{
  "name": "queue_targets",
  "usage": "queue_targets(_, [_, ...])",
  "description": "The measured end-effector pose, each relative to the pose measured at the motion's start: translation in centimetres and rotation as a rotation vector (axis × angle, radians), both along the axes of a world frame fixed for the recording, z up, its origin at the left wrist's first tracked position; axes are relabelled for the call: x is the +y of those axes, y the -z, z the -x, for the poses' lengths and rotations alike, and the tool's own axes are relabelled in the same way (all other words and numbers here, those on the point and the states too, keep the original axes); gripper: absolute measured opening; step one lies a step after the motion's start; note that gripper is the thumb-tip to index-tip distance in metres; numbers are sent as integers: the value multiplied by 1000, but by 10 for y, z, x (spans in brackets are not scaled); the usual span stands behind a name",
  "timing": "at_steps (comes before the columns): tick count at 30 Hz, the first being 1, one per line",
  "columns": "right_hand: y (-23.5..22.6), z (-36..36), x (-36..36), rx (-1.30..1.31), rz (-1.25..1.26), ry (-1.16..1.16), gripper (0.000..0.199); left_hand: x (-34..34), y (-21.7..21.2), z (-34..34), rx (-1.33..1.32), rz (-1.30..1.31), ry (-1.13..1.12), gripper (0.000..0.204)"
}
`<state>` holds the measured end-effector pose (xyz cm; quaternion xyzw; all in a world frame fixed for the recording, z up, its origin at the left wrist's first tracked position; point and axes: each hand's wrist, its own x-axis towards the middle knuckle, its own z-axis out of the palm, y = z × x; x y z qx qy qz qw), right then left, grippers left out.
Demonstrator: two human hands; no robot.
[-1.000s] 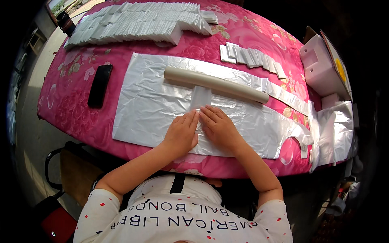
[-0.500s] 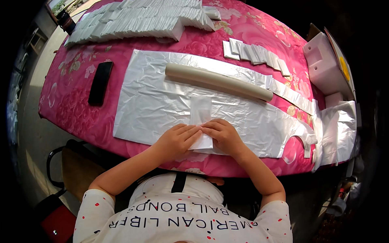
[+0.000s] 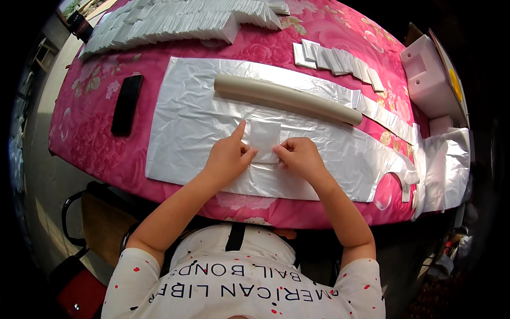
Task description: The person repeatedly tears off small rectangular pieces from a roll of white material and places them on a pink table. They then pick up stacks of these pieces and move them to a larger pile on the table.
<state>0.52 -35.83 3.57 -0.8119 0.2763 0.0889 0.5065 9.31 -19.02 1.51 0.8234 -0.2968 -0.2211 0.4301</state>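
A person's left hand (image 3: pixel 227 158) and right hand (image 3: pixel 299 156) press on a small folded white plastic piece (image 3: pixel 264 139) at the centre of a silvery plastic sheet (image 3: pixel 186 133) spread over a bench with a pink floral cover (image 3: pixel 90 154). The left fingers are half curled, index finger extended along the piece's 9 o'clock edge; the right fingers are closed, pinching its 5 o'clock corner. The film looks feather-light, limp and slippery, likely to spring open unless held flat at edges and creases. A beige tube (image 3: pixel 287 98) lies at 12 o'clock, a black phone-like slab (image 3: pixel 126 103) at 9 o'clock, and stacks of folded pieces (image 3: pixel 175 21) along the far edge.
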Motion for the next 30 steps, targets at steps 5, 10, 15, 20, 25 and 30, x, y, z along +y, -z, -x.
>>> queue_targets(5, [1,-1,1,37,55,-13,24,-4,-8,-5,103,-27,-22,76])
queue_targets(10, [1,-2,0,50,77,-31,24,-3,-11,1,-171,-40,1,72])
queue_targets(15, [6,-2,-1,23,87,-36,24,-11,13,13,-709,24,232,71])
queue_targets(20, [9,-1,-1,16,75,-17,25,-24,25,21,-670,-111,267,85])
queue_targets(25, [4,3,5,-27,253,-80,26,-23,34,20,-678,-167,293,98])
queue_targets(30, [-14,7,1,167,475,-222,26,-22,32,21,-665,-156,263,99])
